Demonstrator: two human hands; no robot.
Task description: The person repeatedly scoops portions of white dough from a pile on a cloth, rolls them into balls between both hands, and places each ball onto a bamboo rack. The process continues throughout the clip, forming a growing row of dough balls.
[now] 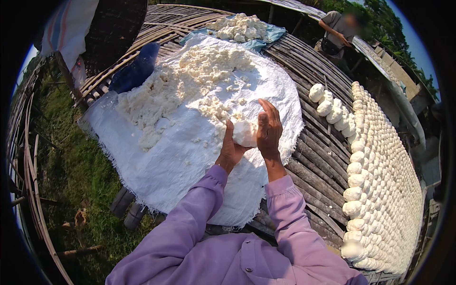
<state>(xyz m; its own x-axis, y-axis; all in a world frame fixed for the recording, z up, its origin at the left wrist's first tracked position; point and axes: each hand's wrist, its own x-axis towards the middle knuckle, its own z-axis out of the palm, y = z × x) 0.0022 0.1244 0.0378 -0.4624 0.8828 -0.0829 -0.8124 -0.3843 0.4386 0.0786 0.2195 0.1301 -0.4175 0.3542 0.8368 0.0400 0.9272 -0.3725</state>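
Between my two palms is a rounded lump of white, crumbly dough. My left hand cups it from the left and below, thumb pointing up along its side. From the right, my right hand presses its palm and thumb against the lump, with the fingers upright and slightly curved. Just beyond my hands, loose crumbly white dough lies heaped across a white woven sheet. Small crumbs are scattered close to my left hand.
Rows of many white balls cover the bamboo platform on the right. More dough sits on a blue sheet at the far side. A dark blue container lies at the left. A person stands at the far right.
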